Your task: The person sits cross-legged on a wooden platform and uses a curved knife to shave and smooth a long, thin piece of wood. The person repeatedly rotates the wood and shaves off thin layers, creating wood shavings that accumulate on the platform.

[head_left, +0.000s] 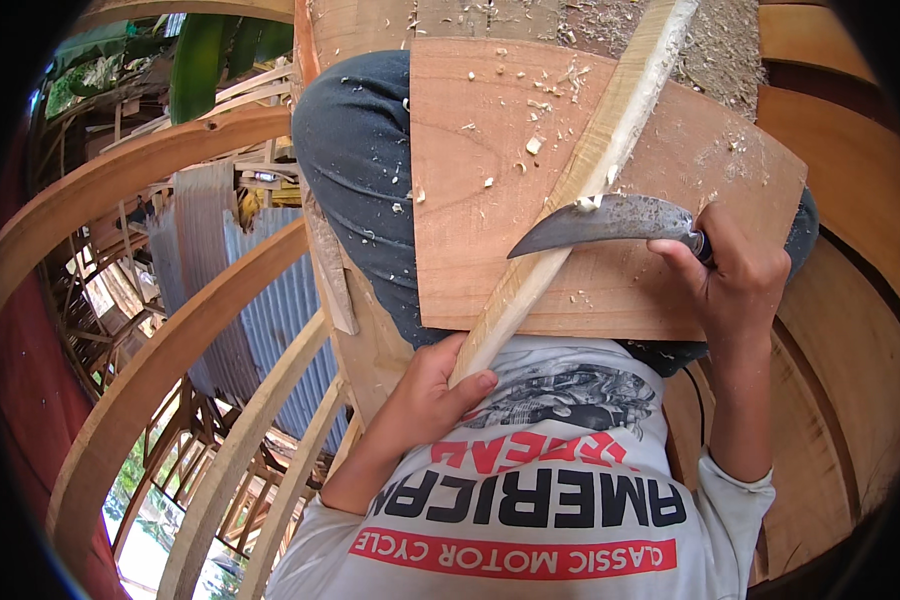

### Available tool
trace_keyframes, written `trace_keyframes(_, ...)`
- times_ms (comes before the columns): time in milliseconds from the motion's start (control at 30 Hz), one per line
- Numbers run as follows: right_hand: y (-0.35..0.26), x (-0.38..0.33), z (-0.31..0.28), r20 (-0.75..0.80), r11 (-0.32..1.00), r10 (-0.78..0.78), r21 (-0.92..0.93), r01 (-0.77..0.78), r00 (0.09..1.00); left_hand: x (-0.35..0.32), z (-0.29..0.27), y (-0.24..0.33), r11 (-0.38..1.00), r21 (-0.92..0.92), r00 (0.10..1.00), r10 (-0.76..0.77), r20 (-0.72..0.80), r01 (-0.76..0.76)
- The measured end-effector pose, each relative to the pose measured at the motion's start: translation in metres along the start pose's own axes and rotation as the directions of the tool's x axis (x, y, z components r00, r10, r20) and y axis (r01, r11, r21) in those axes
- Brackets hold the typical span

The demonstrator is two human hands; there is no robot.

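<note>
Near board (470, 270) | left fingers (440, 357) clamped round wooden strip (602, 145) | right fingers (728, 240) clamped round knife (625, 217)

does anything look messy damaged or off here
Pale wood chips lie scattered over the wooden board, with flecks on the dark trousers: loose debris. The curved knife blade has dark mottling, perhaps staining. At left, a brownish corrugated sheet looks rusty. Otherwise nothing stands out.
</note>
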State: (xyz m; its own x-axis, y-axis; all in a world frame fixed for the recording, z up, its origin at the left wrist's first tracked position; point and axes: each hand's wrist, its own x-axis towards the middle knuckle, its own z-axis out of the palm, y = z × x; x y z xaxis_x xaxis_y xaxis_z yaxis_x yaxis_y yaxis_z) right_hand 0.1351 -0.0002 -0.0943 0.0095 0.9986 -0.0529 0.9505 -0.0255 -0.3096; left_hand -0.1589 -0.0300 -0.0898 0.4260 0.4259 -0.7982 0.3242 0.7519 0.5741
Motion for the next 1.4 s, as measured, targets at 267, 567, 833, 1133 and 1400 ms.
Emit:
trace_keyframes(267, -0.001, 0.004, -0.004, 0.006, 0.999, 0.026, -0.019, -0.026, 1.0, 0.0, -0.001, -0.005, 1.0, 0.005, 1.0, 0.011, 0.027, -0.011)
trace_keyframes(567, 0.0, 0.002, -0.003, 0.01, 0.998, -0.049, -0.028, 0.049, 0.999, 0.003, 0.004, 0.0, 0.998, -0.049, 0.999, 0.038, 0.033, -0.036)
trace_keyframes(833, -0.01, 0.0, 0.002, -0.021, 0.995, -0.062, 0.072, 0.063, 0.998, 0.004, 0.003, -0.002, 1.0, -0.024, 0.999, 0.003, 0.041, -0.002)
trace_keyframes(1133, -0.02, -0.009, 0.001, -0.031, 0.973, -0.21, 0.088, 0.212, 0.977, 0.006, -0.005, 0.003, 0.998, 0.021, 0.996, -0.058, 0.066, 0.057)
trace_keyframes(1400, -0.016, -0.009, 0.003, -0.105, 0.972, -0.217, 0.066, 0.225, 0.97, 0.002, 0.007, 0.002, 1.0, -0.001, 1.0, 0.023, 0.012, -0.023)
